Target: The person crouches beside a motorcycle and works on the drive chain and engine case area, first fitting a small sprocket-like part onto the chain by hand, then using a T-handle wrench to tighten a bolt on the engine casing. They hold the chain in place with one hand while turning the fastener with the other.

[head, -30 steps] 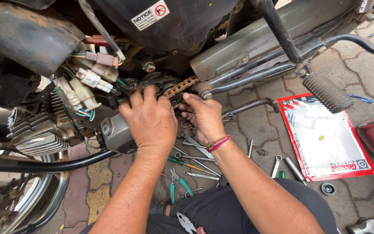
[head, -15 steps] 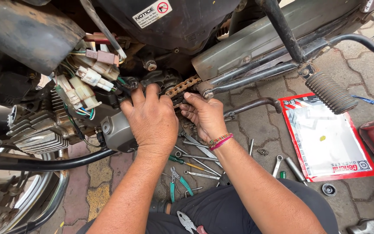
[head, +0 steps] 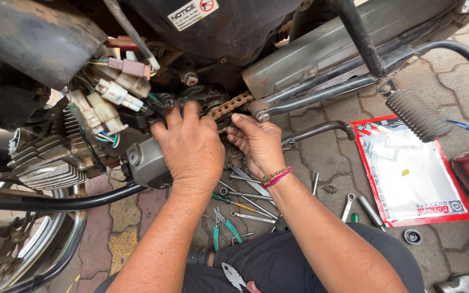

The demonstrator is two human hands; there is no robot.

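two hands at drive chain (head: 229, 106), left hand (head: 191, 149) palm-down, fingers curled, right hand (head: 259, 144) fingers pinching chain

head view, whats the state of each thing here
left hand: palm down on the engine side, fingers at the chain
right hand: fingertips pinching the drive chain
drive chain: exposed, cover off
wire connectors: hanging loose, uncovered
green-handled pliers: lying on the paving
footpeg: folded out
plastic packet: flat on the ground

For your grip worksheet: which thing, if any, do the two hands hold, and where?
Both the left hand and right hand have fingers on the drive chain near the sprocket; a closed grip cannot be told.
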